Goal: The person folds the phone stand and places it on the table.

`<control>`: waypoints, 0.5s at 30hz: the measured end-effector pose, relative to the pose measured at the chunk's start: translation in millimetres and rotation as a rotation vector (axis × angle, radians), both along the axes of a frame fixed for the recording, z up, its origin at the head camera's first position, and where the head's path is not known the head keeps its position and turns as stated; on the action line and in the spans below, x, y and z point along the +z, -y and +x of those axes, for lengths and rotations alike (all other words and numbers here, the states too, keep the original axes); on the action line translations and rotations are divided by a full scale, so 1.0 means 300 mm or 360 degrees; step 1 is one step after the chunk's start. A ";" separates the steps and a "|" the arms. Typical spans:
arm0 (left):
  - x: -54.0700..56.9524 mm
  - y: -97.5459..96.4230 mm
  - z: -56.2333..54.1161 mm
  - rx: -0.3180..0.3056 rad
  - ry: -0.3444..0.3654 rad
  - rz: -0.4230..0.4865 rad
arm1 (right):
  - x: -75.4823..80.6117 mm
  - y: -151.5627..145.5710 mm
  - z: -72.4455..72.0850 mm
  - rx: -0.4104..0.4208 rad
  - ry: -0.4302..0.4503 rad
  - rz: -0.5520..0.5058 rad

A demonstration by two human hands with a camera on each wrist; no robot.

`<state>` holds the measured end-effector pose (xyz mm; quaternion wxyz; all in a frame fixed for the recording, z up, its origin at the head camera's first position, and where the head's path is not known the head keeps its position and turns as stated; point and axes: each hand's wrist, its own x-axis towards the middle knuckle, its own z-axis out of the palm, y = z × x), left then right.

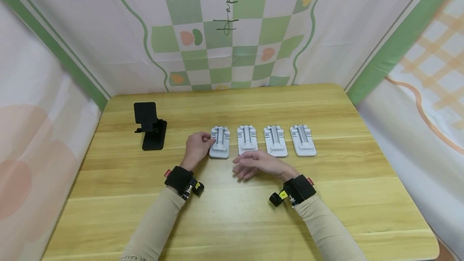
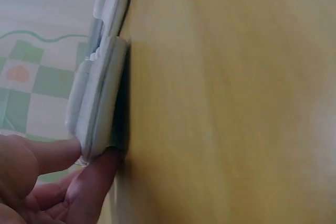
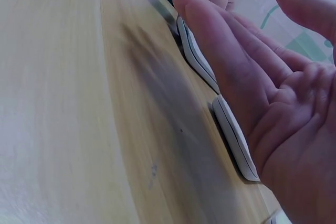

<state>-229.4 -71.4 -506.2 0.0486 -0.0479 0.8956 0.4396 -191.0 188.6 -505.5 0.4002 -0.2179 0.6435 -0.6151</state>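
My left hand (image 1: 195, 148) pinches the left edge of a folded white phone stand (image 1: 219, 148), the leftmost of a row. In the left wrist view, the thumb (image 2: 58, 155) lies on the top of this stand (image 2: 97, 103) and a finger is tucked under its edge. That edge is tilted up, with a dark gap above the table. My right hand (image 1: 260, 163) hovers with relaxed fingers before the second white stand (image 1: 247, 137), overlapping its lower end in the head view. The right wrist view shows its palm (image 3: 299, 114) holding nothing.
Two more folded white stands, a third (image 1: 275, 142) and a fourth (image 1: 303, 141), continue the row to the right. An unfolded black phone stand (image 1: 154, 136) stands upright at the left of the wooden table (image 1: 232, 220). A patterned cloth (image 1: 232, 51) hangs behind the table.
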 end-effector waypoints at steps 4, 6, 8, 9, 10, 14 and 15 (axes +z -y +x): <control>0.005 -0.008 0.000 0.0011 0.0020 -0.0028 | 0.003 0.001 -0.001 0.0012 -0.0006 -0.0017; 0.004 -0.010 0.001 0.0021 0.0032 -0.0005 | 0.005 0.001 -0.001 0.0018 -0.0005 -0.0028; 0.002 -0.011 0.003 0.0030 0.0038 0.0018 | 0.006 0.002 0.000 0.0027 -0.0004 -0.0039; 0.001 -0.011 0.004 0.0036 0.0041 0.0031 | 0.006 0.002 0.000 0.0029 -0.0004 -0.0045; 0.001 -0.012 0.004 0.0043 0.0042 0.0041 | 0.005 0.002 0.000 0.0032 -0.0004 -0.0052; -0.002 -0.012 0.006 0.0054 0.0051 0.0051 | -0.001 0.001 0.000 0.0040 -0.0013 -0.0066; -0.003 -0.013 0.007 0.0056 0.0052 0.0051 | -0.002 0.001 0.001 0.0039 -0.0016 -0.0065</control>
